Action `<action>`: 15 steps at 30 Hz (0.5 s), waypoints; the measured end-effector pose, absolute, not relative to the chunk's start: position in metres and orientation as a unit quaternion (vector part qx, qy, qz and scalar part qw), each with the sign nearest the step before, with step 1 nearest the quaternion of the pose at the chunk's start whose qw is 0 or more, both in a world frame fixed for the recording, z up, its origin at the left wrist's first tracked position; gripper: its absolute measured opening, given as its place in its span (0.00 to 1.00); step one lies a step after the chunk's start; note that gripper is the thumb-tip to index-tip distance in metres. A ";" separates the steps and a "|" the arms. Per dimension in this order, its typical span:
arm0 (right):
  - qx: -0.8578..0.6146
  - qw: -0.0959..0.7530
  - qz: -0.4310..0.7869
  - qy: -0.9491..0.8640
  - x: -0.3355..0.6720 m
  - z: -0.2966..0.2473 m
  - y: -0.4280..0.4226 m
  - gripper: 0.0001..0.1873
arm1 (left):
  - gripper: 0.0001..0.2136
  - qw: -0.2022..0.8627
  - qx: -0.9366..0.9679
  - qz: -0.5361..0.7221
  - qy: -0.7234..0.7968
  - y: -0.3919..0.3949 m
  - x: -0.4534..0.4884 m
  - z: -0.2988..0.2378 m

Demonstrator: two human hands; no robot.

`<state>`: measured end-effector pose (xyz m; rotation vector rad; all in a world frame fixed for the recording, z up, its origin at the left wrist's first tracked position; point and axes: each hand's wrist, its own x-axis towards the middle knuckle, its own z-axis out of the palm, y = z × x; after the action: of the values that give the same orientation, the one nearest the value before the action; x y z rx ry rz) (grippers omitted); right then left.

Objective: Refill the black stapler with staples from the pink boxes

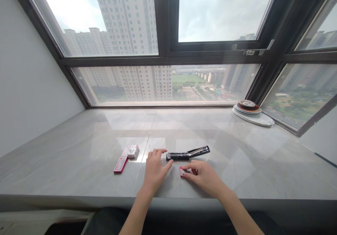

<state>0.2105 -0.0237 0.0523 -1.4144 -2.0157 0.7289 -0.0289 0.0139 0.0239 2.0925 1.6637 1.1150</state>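
In the head view, the left hand (154,168) is open, thumb and forefinger spread around the near end of the stapler (177,156); whether they touch it, I cannot tell. The right hand (204,175) pinches a small packet (181,172), red and white with straight edges, between thumb and forefinger, low over the sill (79,171).

The stapler lies just beyond both hands, long, narrow and black, hinged wide, with a bright metal strip along its raised part, which angles off beyond the right hand. Left of the left hand sit card boxes (121,164): flat oblongs in red and white, and a blockier white one against them.

The sill is smooth, glossy grey stone with thin joints, its front edge running beneath the wrists. Bare stone stretches to the right of the right hand and past the stapler towards the window (164,60); round plates (247,108) are stacked far off, beyond the right hand.
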 end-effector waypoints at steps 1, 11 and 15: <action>-0.523 0.280 0.268 -0.759 0.207 0.053 -0.023 0.09 | 0.17 0.114 0.722 0.366 0.576 0.022 -0.032 0.023; -0.485 0.297 0.233 -0.789 0.184 0.053 0.015 0.09 | 0.12 0.143 0.744 0.334 0.561 -0.002 -0.026 0.010; -0.460 0.276 0.254 -0.805 0.179 0.052 0.021 0.10 | 0.12 0.147 0.741 0.336 0.562 -0.009 -0.027 0.013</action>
<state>0.1787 0.0209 0.0516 -1.2356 -2.1622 0.6822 -0.0268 -0.0086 0.0125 2.1329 1.6175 0.9682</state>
